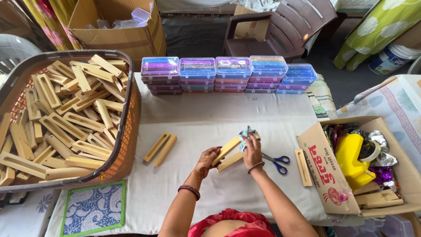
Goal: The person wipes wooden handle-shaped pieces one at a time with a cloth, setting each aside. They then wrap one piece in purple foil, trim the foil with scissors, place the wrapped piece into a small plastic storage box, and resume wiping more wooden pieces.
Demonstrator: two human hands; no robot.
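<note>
Wooden slotted block point(226, 149) gripped in left hand point(207, 159), right hand point(252, 151) pinching blue cloth point(246, 134), two blocks point(160, 149) lying nearby

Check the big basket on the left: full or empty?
Full. The basket is heaped to its rim with wooden pieces.

Both forearms reach forward and angle inward until the hands nearly meet. The left hand point(208, 158) is curled, fingers closed in a grip, bangles at the wrist. The right hand point(251, 151) sits slightly higher, fingers apparently pinched together, a bangle at its wrist.
</note>
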